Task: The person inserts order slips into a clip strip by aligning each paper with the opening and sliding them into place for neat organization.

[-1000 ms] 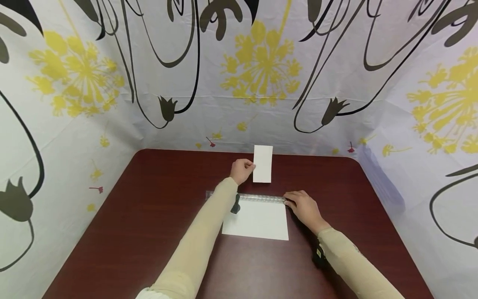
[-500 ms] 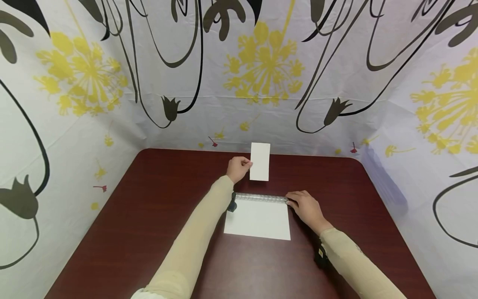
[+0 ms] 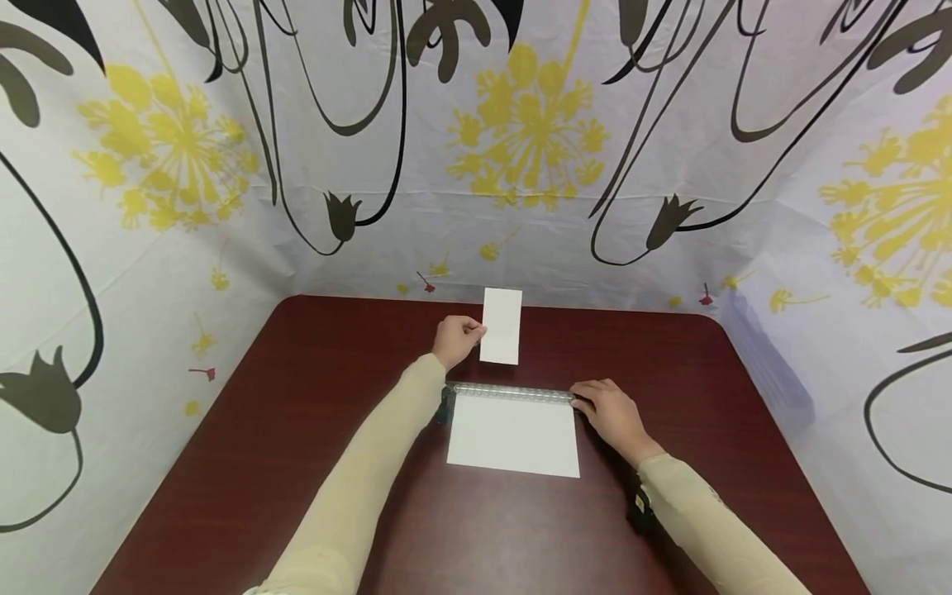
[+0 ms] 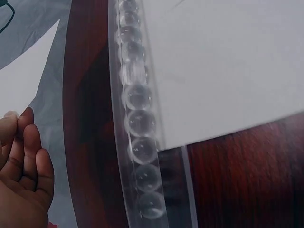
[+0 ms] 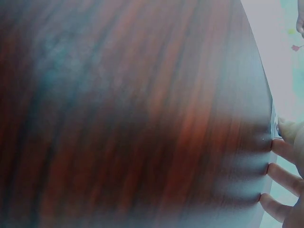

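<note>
My left hand (image 3: 455,341) pinches a small white rectangle of paper (image 3: 502,326) by its left edge, raised near the far side of the table. In the left wrist view, thumb and forefinger grip that paper (image 4: 28,71) at its lower corner. A larger white sheet (image 3: 513,434) lies flat on the table. Along its far edge runs a clear plastic ruler (image 3: 513,393), marked by a row of round shapes (image 4: 141,122). My right hand (image 3: 610,417) holds the ruler's right end, with several fingertips (image 5: 262,197) down on the tabletop.
The dark red wooden table (image 3: 312,397) has rounded far corners. Patterned white fabric (image 3: 446,240) hangs around its back and sides. A dark wrist device (image 3: 637,504) sits under the right forearm, another (image 3: 445,405) by the left wrist.
My left hand has drifted left with the small paper, leaving more of the large sheet's left side showing. My right hand stays at the ruler's end.
</note>
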Action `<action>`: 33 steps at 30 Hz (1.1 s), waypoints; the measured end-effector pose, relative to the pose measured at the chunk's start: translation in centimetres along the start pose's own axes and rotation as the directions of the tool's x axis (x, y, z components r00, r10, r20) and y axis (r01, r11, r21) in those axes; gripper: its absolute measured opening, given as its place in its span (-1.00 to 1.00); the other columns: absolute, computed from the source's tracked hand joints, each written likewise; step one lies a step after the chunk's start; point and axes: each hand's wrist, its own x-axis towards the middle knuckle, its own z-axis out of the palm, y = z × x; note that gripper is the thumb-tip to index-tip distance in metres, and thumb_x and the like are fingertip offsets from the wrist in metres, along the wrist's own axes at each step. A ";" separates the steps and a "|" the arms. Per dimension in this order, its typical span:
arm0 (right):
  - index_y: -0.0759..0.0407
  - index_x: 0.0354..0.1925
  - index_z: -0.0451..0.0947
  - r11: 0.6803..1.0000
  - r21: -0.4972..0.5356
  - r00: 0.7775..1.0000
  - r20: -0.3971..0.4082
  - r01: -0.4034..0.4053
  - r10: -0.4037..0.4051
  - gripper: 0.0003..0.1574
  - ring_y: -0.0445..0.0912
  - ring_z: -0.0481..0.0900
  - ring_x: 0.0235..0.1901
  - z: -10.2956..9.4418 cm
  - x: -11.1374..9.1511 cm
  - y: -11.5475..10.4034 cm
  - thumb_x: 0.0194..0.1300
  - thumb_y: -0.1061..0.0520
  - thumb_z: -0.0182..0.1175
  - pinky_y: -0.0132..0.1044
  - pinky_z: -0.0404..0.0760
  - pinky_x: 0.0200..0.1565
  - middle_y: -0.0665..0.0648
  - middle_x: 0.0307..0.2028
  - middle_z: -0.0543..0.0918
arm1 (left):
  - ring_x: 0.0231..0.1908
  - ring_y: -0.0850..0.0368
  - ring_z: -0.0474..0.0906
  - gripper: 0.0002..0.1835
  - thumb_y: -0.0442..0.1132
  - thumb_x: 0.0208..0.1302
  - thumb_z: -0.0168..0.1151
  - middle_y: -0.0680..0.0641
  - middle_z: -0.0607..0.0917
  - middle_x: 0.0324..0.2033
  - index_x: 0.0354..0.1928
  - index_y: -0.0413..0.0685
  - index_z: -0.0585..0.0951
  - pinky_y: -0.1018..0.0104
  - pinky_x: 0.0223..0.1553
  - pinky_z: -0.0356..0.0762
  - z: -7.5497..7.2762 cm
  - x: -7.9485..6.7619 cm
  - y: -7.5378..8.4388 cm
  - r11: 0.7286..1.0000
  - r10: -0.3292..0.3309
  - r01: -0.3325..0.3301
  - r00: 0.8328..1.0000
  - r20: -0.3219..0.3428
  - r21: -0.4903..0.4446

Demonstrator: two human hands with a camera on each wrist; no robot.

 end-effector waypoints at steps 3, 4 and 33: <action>0.12 0.07 0.67 1.000 -0.002 1.000 0.000 0.000 0.000 -0.62 0.08 0.62 0.04 -0.1 0.0 0.0 0.30 0.09 0.31 0.04 0.66 -0.04 0.15 0.05 0.72 | -0.31 -0.06 0.72 -0.77 -0.16 0.37 0.25 -0.28 0.78 -0.28 -0.19 -0.19 0.74 0.29 -0.28 0.62 -0.5 -0.5 -0.3 1.000 -0.017 0.017 1.000 -0.004 0.012; 0.12 0.07 0.67 1.000 -0.005 1.000 -0.001 0.000 0.000 -0.63 0.08 0.62 0.04 -0.1 0.0 0.0 0.30 0.09 0.31 0.04 0.66 -0.04 0.15 0.05 0.72 | -0.31 -0.05 0.72 -0.77 -0.16 0.38 0.24 -0.28 0.78 -0.27 -0.19 -0.19 0.74 0.29 -0.28 0.62 -0.7 -0.6 -0.4 0.999 -0.027 0.027 1.000 -0.002 0.016; 0.11 0.06 0.68 1.000 -0.006 1.000 -0.014 0.001 -0.001 -0.63 0.08 0.63 0.03 0.2 -0.1 0.1 0.30 0.08 0.31 0.04 0.67 -0.08 0.15 0.05 0.73 | -0.34 0.03 0.69 -0.77 -0.19 0.36 0.25 -0.21 0.78 -0.34 -0.18 -0.23 0.75 0.38 -0.38 0.52 -8.6 -6.2 -6.0 0.983 -0.155 0.161 0.986 -0.067 0.091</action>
